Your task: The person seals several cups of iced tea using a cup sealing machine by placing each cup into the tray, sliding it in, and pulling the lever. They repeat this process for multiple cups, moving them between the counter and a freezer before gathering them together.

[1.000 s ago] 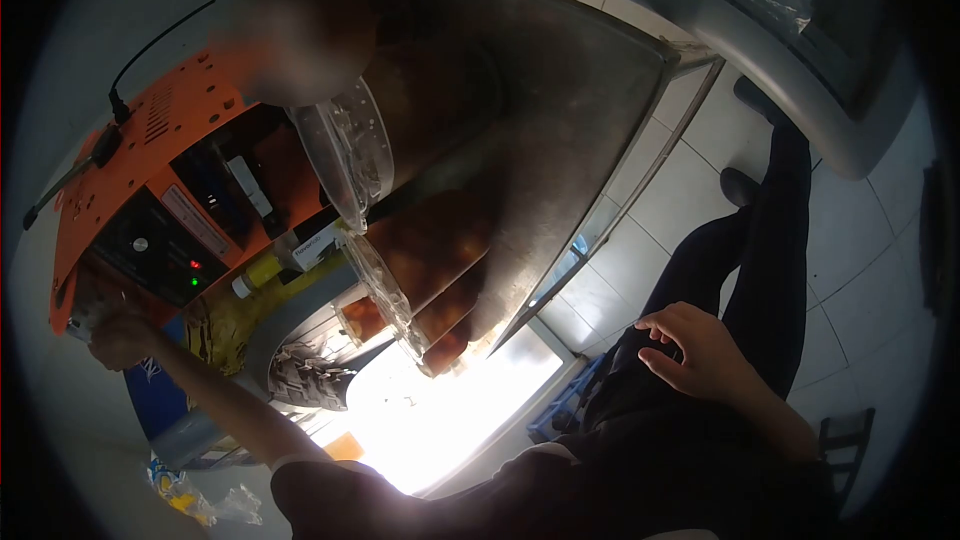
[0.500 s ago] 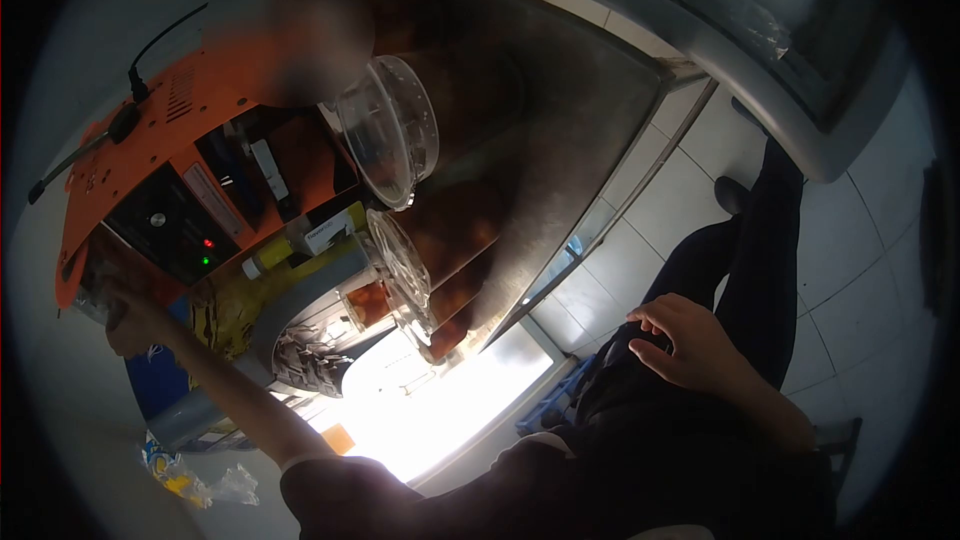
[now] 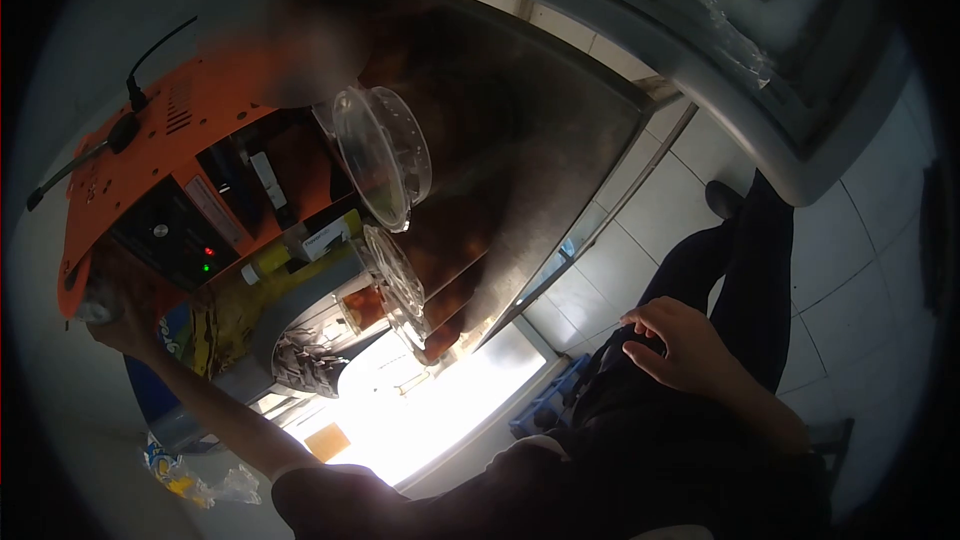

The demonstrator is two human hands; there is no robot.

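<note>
My left hand (image 3: 125, 325) reaches to the far left, at the lower corner of an orange machine (image 3: 225, 70). It is around a clear, shiny object (image 3: 97, 308) in the shade; what that object is cannot be made out. The machine's black panel (image 3: 165, 235) shows a knob and a red and a green light. My right hand (image 3: 670, 340) hangs over my lap with fingers loosely curled and apart, holding nothing. Round clear plastic lids or containers (image 3: 375, 160) stand on edge beside the machine, with more clear lids (image 3: 395, 275) below them.
A dark metal tabletop (image 3: 560, 90) stretches to the right. A bright white surface (image 3: 430, 410) glares at the bottom centre. Yellow packaging (image 3: 235, 315) lies below the machine, a crumpled plastic wrapper (image 3: 195, 480) at lower left. A blue crate (image 3: 550, 400) stands by my legs.
My left hand has moved slightly left with the clear object, closer under the machine's corner. The view has shifted a little. My right hand keeps nearly the same pose.
</note>
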